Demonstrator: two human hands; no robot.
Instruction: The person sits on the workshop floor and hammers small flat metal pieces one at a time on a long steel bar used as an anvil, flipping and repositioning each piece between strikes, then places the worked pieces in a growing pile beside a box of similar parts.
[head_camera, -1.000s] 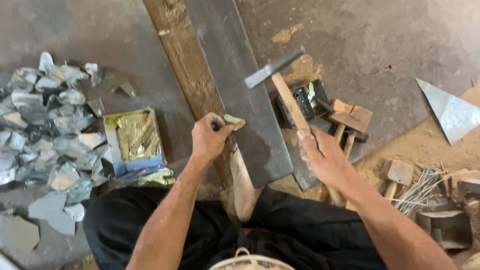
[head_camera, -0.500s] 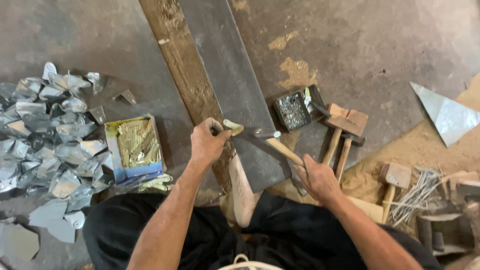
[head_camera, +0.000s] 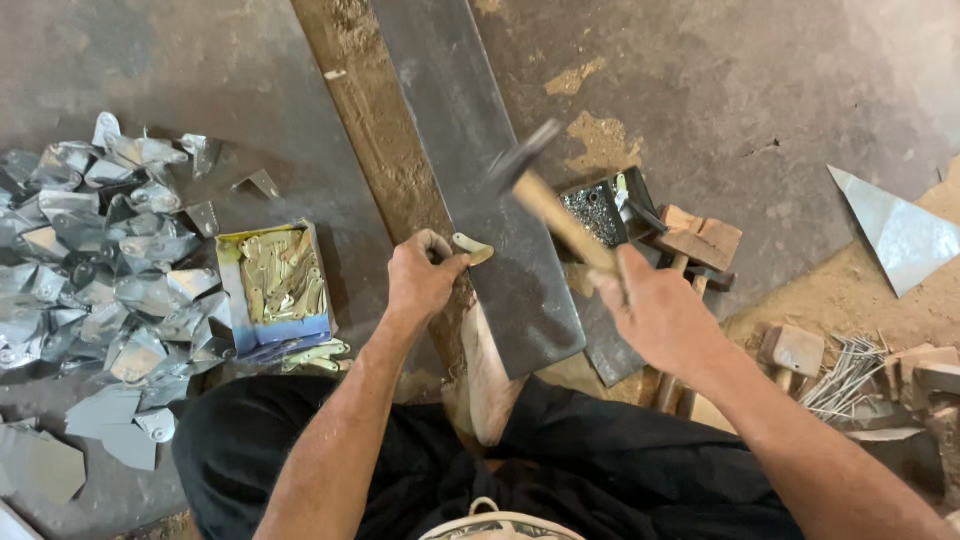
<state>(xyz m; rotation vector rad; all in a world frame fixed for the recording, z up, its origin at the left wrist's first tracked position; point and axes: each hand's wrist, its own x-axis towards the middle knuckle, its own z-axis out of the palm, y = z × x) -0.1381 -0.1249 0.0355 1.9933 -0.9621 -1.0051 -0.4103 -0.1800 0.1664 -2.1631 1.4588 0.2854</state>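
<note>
Bare concrete floor (head_camera: 780, 90) all round, stained and patchy, and the person sits right on it with a long dark steel bar (head_camera: 470, 170) running from about 12 o'clock down toward their lap, lying beside a rusty plank (head_camera: 375, 130). That bar looks like the anvil here, which would explain why everything sits within arm's reach of it.

The left hand (head_camera: 420, 280) is at the bar's left edge, fingers pressed together and pinching a small pale brass-coloured piece (head_camera: 472, 249) flat on the steel. Its long axis runs roughly 9 to 3 o'clock, the free end poking out toward 3, so the fingertips stay off to one side of where a blow would land, I'd guess.

The right hand (head_camera: 655, 315) is wrapped tight round a wooden hammer handle, fingers closed on it. The hammer (head_camera: 545, 195) is raised and blurred, handle angled from the hand at 4 o'clock up to the head at 10 o'clock, head hovering above the bar a bit past the small piece.

At 9 o'clock from the left hand there's a yellow-and-blue box (head_camera: 275, 285) full of the same brassy pieces, and further out a heap of shiny sheet-metal offcuts (head_camera: 90, 250). Over at 3 o'clock: a small dark tray of tiny bits (head_camera: 597, 210), wooden blocks (head_camera: 700, 240) and a bundle of nails (head_camera: 845, 375).
</note>
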